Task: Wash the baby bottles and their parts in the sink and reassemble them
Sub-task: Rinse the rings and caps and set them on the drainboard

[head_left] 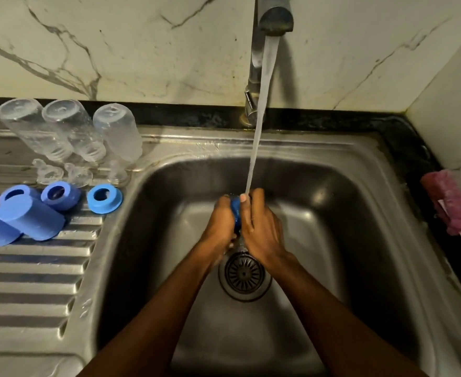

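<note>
Evidently the washing is near its end. The blue part (235,213) is held between both hands over the sink (332,186), straight under the water (259,118) running from the tap (275,20). Only a narrow strip shows between the fingers (247,205): dark blue and wet, its shape mostly hidden. Judging by what lies washed already, it is likely the third of the caps.

The left hand (219,221) curls round the part's left side. The right hand (262,227) presses fingers and thumb against its right side, so both grip it close together. The drain (244,273) lies just behind the fingers, nearer the person.

Well left of the fingers, on the bench (28,281), three clear bottles (71,131) stand mouth-down, with three teats (77,174) just in front of them. Closer still are three rings (104,197) and two caps (30,216). Well right of the fingers lies a pink brush (455,205).

What is left, I judge, is to finish this rinse and then reassemble all three bottles, none of which is yet put together.
</note>
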